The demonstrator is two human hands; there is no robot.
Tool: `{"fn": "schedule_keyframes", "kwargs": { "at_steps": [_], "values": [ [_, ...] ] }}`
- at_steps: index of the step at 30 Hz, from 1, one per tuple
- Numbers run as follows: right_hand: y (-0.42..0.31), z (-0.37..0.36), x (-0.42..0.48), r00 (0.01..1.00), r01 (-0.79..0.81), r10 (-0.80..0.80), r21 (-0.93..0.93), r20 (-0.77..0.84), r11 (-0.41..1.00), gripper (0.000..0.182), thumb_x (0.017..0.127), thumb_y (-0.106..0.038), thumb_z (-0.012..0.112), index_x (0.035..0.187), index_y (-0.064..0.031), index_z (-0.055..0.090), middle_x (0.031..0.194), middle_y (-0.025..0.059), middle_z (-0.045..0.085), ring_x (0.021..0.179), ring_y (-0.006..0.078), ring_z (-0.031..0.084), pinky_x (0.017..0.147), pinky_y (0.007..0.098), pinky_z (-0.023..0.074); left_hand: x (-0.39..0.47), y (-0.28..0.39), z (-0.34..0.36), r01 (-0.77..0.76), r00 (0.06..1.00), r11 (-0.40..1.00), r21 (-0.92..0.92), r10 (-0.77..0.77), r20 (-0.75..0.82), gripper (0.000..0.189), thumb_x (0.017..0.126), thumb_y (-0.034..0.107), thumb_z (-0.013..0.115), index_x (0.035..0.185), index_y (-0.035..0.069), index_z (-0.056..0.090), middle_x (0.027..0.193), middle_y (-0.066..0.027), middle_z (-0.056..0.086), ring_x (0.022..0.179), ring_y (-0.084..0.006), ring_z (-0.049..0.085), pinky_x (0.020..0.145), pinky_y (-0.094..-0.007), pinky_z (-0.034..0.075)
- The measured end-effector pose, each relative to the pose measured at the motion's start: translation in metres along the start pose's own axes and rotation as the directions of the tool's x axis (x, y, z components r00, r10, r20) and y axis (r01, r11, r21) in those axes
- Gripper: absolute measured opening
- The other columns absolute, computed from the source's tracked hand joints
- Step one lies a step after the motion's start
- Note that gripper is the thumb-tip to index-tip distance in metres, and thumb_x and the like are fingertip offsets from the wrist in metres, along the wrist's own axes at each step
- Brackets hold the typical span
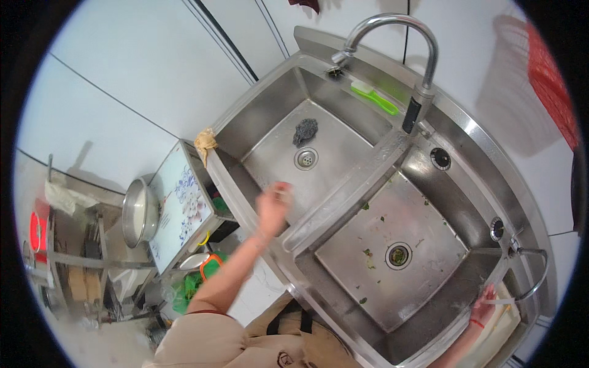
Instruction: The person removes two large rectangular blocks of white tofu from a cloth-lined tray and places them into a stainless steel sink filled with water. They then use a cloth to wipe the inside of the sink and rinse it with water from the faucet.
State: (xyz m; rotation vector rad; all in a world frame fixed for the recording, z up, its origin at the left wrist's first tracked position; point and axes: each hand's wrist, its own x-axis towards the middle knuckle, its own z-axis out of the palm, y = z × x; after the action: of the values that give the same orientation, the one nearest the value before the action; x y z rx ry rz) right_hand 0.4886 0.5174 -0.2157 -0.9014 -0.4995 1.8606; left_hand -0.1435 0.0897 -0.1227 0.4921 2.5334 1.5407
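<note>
Before me is a two-basin stainless steel sink. My left hand (275, 204), blurred, is over the near edge of the left basin (340, 161), its fingers curled; whether they hold anything is unclear. In that basin a dark grey scouring pad (305, 132) lies behind the drain strainer (306, 158). My right hand (482, 306) is at the right rim of the right basin (336, 250), beside the white end of a small curved faucet (544, 271); its grip is not clear. Green leaf scraps (369, 260) are scattered over the right basin's floor and in its drain (399, 255).
A tall chrome faucet (430, 55) rises between the basins. Behind the left basin lies a green-handled brush (375, 97). A tan cloth (205, 142) hangs on the left corner. Left are a metal bowl (140, 214), a flower-patterned cabinet top (179, 211) and a green bag (191, 287).
</note>
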Motion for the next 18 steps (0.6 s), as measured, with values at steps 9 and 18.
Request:
{"fn": "schedule_keyframes", "kwargs": {
  "at_steps": [9, 18],
  "values": [
    [-0.01, 0.125, -0.039, 0.917, 0.125, -0.162, -0.124, -0.364, 0.984, 0.052, 0.101, -0.03, 0.042, 0.138, 0.0063, 0.037, 0.142, 0.0207, 0.045, 0.125, 0.037, 0.049, 0.104, 0.0446, 0.0413, 0.338, -0.288, -0.317, -0.647, 0.642, 0.032, 0.762, 0.563, 0.521, 0.036, 0.09, 0.02, 0.059, 0.125, 0.012, 0.059, 0.127, -0.0094, 0.06, 0.117, -0.0287, 0.057, 0.096, -0.04, 0.047],
    [0.04, 0.191, -0.071, 0.847, 0.062, -0.266, -0.411, -0.46, 0.909, 0.034, 0.093, -0.03, 0.057, 0.121, -0.0118, 0.059, 0.118, 0.0032, 0.065, 0.107, 0.0187, 0.061, 0.082, 0.0326, 0.0446, 0.298, -0.272, -0.303, 0.056, 0.983, 0.848, 0.527, 0.046, -0.179, 0.04, 0.093, 0.036, 0.062, 0.113, 0.003, 0.053, 0.105, -0.0156, 0.063, 0.094, -0.0321, 0.062, 0.083, -0.0393, 0.048]
  ]
}}
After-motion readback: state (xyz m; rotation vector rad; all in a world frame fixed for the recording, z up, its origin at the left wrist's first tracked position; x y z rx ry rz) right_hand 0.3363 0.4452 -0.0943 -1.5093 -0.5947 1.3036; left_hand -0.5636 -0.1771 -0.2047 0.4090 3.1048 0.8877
